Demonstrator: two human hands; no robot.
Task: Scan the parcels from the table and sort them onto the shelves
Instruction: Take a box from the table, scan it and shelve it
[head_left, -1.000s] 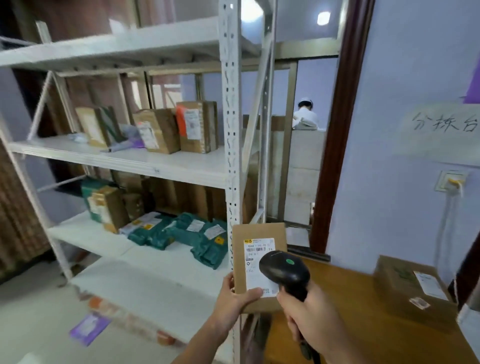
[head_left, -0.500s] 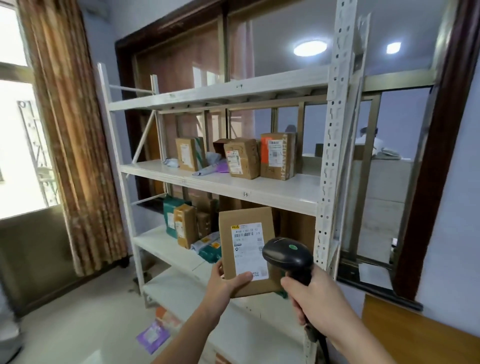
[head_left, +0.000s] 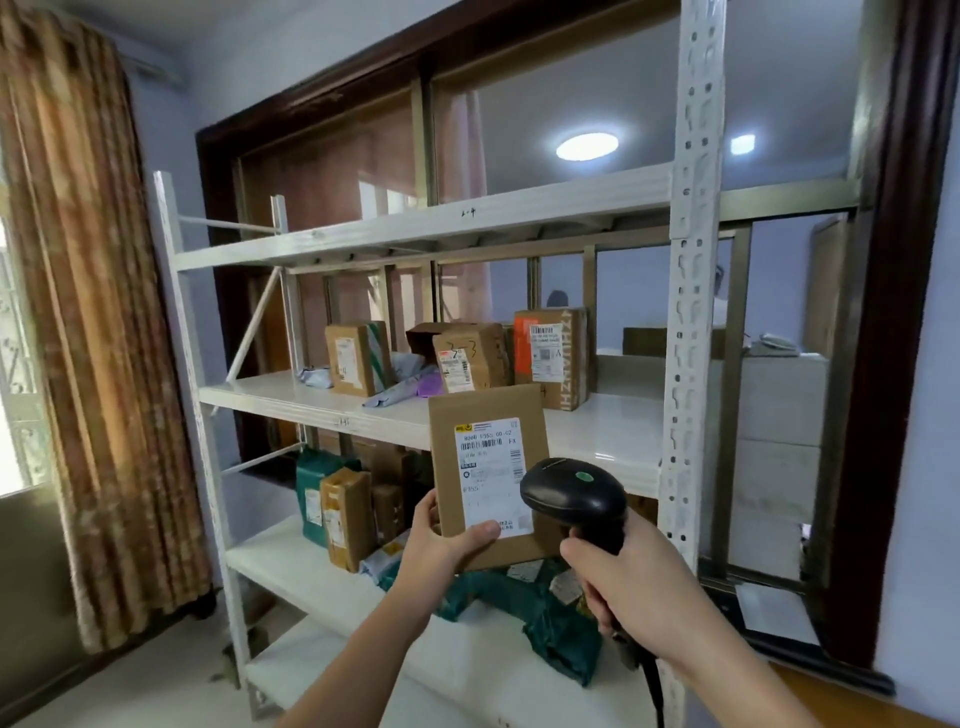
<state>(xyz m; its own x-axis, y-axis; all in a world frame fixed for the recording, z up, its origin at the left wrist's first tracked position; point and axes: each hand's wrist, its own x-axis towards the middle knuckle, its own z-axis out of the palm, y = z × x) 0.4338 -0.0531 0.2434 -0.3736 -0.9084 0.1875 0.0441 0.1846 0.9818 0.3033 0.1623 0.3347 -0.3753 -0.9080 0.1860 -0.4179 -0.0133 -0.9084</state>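
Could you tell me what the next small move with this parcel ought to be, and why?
Probably lift the flat brown parcel onto the middle shelf. The left hand holds it upright, label facing the camera, right in front of that shelf's edge; the scanner in the right hand already sits at the label, and bare space shows beside the boxes there.

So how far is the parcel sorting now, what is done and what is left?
Done: several parcels already stand on the shelves.
In hand: the left hand holds a flat brown parcel, label facing out, and the right hand grips the scanner right beside that label.
Left: placing this parcel on a shelf. The table barely shows, so what remains there cannot be told.
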